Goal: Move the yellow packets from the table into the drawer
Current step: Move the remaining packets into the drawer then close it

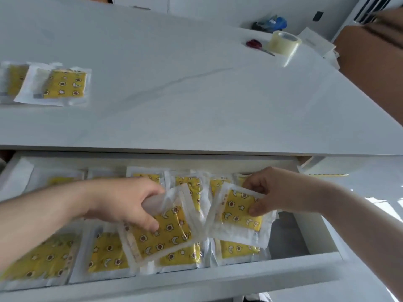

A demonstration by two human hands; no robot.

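While the drawer stands pulled out below the near edge of the tabletop, both hands are above it, each with a yellow packet. The left hand has its fingers curled round the clear upper end of the left packet, the thumb pressed on its yellow face; the packet is tilted over the middle of the drawer. The right hand pinches the right packet by its right edge, thumb on top and the other fingers behind. The clear borders of the two held packets meet or overlap; I cannot tell which.

Under them, the stored packets lie flat in the drawer in a near row and a far row, overlapping in places. At the far left of the tabletop, a loose packet lies partly over a second packet that the left edge cuts off. At the far right stand a roll of clear tape, red-handled scissors just beside it, a blue bag farther back, and a brown cardboard box.
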